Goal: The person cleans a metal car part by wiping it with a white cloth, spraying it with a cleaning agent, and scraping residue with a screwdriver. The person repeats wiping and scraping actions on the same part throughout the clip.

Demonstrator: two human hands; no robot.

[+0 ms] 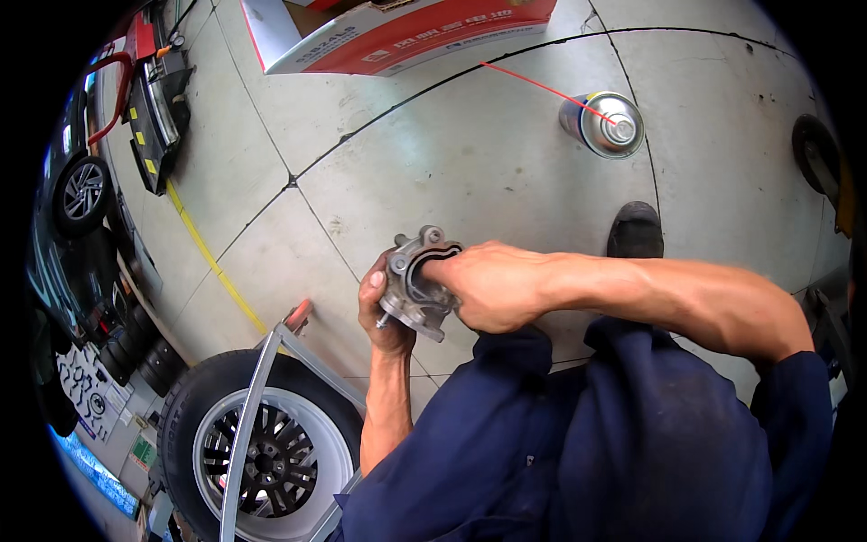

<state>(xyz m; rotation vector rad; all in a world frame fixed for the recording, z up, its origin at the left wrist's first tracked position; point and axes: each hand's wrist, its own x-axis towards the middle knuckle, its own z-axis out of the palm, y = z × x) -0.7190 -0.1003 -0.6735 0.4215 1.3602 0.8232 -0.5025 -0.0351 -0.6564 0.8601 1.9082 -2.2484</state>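
My left hand (376,301) grips a cast-metal housing (395,293), probably a throttle body, from its left side, with the thumb along the outer wall. The housing has bolt bosses, a round bore edged by a dark seal, and a small stud at its lower left. My right hand (498,288) comes across from the right. At least one of its fingers reaches into the bore; the fingertips are hidden inside, and whether they hold anything cannot be seen.
An aerosol can (620,129) with a red straw stands on the tiled floor ahead. Beyond it is a red-and-white cardboard box (433,44). At lower left a wheel with its tyre (186,433) sits by a grey metal frame (247,433). A car (64,257) occupies the far left.
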